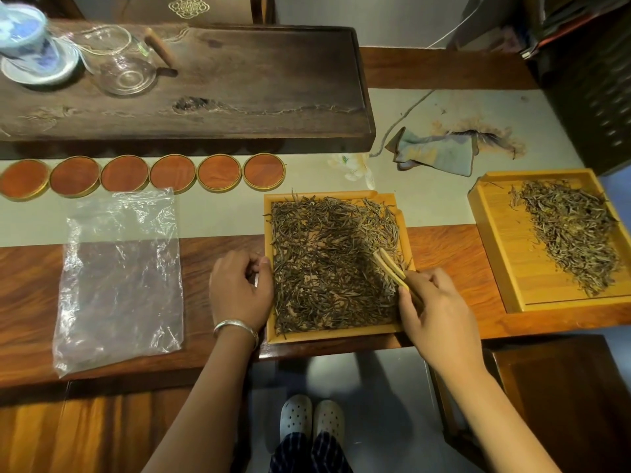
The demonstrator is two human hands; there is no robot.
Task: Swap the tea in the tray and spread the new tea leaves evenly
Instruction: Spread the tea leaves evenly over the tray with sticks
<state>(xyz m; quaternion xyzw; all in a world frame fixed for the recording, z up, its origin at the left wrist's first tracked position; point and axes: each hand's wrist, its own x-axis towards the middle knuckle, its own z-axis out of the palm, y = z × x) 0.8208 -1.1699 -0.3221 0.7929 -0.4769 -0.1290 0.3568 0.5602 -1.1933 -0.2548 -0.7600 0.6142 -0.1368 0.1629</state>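
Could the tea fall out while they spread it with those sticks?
Maybe. The tea leaves reach right up to the tray's low rim, and a few stick out over the far edge, so a hard push with the tongs could flick some out. The left hand only grips one side, so the tray might slide. It also sits near the table's front edge.

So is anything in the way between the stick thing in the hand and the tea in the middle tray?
No, nothing visible. The right hand holds the wooden tongs, whose tips already lie on the tea leaves.
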